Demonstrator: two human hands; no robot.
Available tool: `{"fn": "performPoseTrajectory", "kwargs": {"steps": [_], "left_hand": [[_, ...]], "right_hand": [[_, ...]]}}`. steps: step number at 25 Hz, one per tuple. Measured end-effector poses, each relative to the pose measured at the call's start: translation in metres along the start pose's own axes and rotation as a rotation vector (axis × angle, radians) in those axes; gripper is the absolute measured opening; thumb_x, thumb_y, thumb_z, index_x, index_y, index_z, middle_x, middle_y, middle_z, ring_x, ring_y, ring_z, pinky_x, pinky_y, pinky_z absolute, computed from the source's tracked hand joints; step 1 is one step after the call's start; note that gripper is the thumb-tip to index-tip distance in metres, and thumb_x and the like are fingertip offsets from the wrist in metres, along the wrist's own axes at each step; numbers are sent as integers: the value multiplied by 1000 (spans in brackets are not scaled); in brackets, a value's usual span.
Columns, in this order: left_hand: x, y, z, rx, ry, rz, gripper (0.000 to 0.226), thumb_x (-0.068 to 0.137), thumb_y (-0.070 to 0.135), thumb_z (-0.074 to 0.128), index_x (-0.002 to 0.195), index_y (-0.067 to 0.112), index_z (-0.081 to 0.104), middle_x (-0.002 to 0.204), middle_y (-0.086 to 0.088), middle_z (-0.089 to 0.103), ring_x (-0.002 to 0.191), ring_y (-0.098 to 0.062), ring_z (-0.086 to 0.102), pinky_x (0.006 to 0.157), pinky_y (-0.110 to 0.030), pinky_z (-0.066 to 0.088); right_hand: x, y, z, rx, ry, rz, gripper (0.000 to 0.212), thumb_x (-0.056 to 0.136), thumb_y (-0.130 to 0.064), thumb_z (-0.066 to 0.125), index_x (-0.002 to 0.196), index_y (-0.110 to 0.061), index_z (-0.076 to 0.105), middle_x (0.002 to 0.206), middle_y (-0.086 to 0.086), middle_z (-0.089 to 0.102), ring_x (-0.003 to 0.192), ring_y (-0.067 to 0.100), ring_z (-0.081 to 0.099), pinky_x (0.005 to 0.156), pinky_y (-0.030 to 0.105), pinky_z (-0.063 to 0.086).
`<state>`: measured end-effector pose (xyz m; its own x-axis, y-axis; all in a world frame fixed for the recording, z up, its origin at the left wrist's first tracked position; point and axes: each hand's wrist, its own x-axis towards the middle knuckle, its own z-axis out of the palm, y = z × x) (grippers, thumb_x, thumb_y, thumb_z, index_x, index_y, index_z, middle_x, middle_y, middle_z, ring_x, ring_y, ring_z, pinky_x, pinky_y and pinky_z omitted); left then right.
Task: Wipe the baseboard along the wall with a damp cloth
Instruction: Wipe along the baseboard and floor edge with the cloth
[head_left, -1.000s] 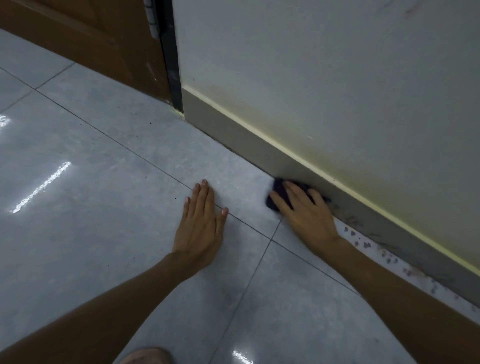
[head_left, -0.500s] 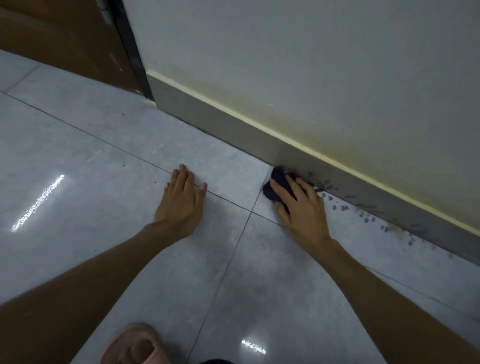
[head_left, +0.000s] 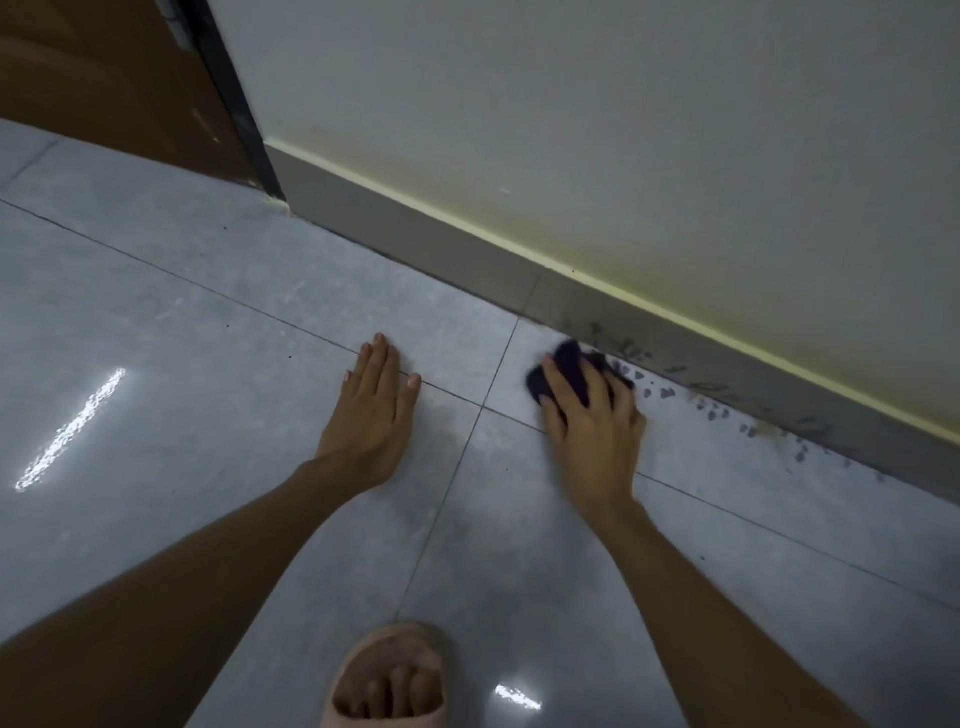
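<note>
A grey baseboard (head_left: 447, 244) runs along the foot of the white wall, from the door frame at upper left down to the right edge. Dark smears and specks mark it to the right of my hand. My right hand (head_left: 592, 421) presses a dark purple cloth (head_left: 569, 364) onto the floor tile right at the base of the baseboard. Fingers cover most of the cloth. My left hand (head_left: 371, 410) lies flat on the tile floor, fingers together, holding nothing, about a hand's width left of the cloth.
A brown wooden door (head_left: 104, 78) with a dark frame (head_left: 234, 98) stands at upper left. Grey glossy floor tiles (head_left: 182, 364) with grout lines fill the foreground. Dark specks (head_left: 717, 413) dot the floor by the wall. My foot in a pink slipper (head_left: 389, 680) is at bottom centre.
The view has shifted, and the slippered foot has come further into frame. My right hand with the cloth has slid slightly away from the baseboard onto the floor. The left hand stays flat.
</note>
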<state>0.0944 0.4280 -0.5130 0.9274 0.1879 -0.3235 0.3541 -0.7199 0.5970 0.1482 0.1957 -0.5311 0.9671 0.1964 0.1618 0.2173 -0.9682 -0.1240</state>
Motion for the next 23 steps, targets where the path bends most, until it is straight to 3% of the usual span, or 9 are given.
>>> {"fn": "performPoseTrajectory", "kwargs": {"steps": [2, 3, 8, 11, 14, 16, 18, 21, 23], "left_hand": [[-1, 1, 5, 14, 38, 10, 65, 95, 47, 10, 148, 12, -7, 159, -1, -13, 144, -10, -15, 116, -29, -10], [0, 1, 9, 29, 66, 13, 66, 95, 47, 9, 148, 13, -7, 159, 0, -14, 143, -9, -16, 116, -29, -10], [2, 2, 19, 74, 129, -15, 63, 97, 46, 8, 148, 15, -9, 158, 2, -15, 142, -6, -17, 115, -29, -11], [2, 7, 20, -3, 172, -41, 64, 96, 48, 10, 149, 15, -7, 159, 2, -12, 144, -7, -14, 116, -29, -8], [3, 19, 23, -131, 232, -123, 65, 97, 47, 12, 149, 13, -4, 160, 0, -8, 144, -8, -11, 118, -31, -5], [3, 28, 26, -179, 273, -163, 65, 97, 46, 13, 149, 12, -3, 160, -2, -7, 145, -8, -11, 119, -33, -5], [5, 32, 29, -171, 289, -173, 65, 97, 46, 12, 149, 11, -4, 160, -3, -8, 145, -9, -12, 118, -33, -7], [7, 30, 31, -144, 273, -166, 66, 96, 48, 11, 149, 10, -6, 159, -3, -11, 144, -10, -14, 117, -32, -10], [6, 28, 31, -135, 271, -153, 68, 95, 50, 8, 149, 10, -5, 159, -3, -12, 144, -10, -15, 117, -32, -10]], "right_hand": [[-30, -12, 2, -19, 37, 158, 50, 92, -44, 37, 137, -31, 55, 134, 13, 57, 117, 40, 48, 85, 58, 46], [-32, -26, 5, -2, 33, 132, 49, 92, -42, 39, 137, -29, 55, 133, 14, 57, 116, 39, 47, 85, 58, 46], [30, -42, 22, -1, 67, -558, 45, 93, -33, 55, 137, -31, 55, 134, 10, 58, 117, 34, 49, 84, 52, 46], [69, -20, 5, -134, 161, -929, 44, 93, -9, 48, 135, -22, 57, 127, 15, 62, 107, 36, 58, 81, 49, 48], [120, -49, -4, -321, 267, -1171, 40, 91, 4, 53, 125, -16, 61, 121, 16, 64, 113, 32, 59, 95, 49, 46], [143, -69, -5, -502, 165, -1228, 34, 87, -2, 64, 119, -14, 63, 126, 17, 63, 125, 30, 53, 111, 53, 34], [149, -65, -5, -638, 110, -1219, 45, 87, -14, 65, 131, -15, 56, 135, 15, 58, 134, 28, 45, 119, 57, 16], [127, -3, -16, -616, 139, -1176, 56, 87, -8, 61, 141, -13, 46, 140, 17, 52, 135, 30, 42, 120, 54, 4], [105, 49, -32, -699, 119, -1135, 75, 77, 1, 68, 145, -11, 40, 139, 20, 51, 134, 32, 42, 120, 53, 1]]}}
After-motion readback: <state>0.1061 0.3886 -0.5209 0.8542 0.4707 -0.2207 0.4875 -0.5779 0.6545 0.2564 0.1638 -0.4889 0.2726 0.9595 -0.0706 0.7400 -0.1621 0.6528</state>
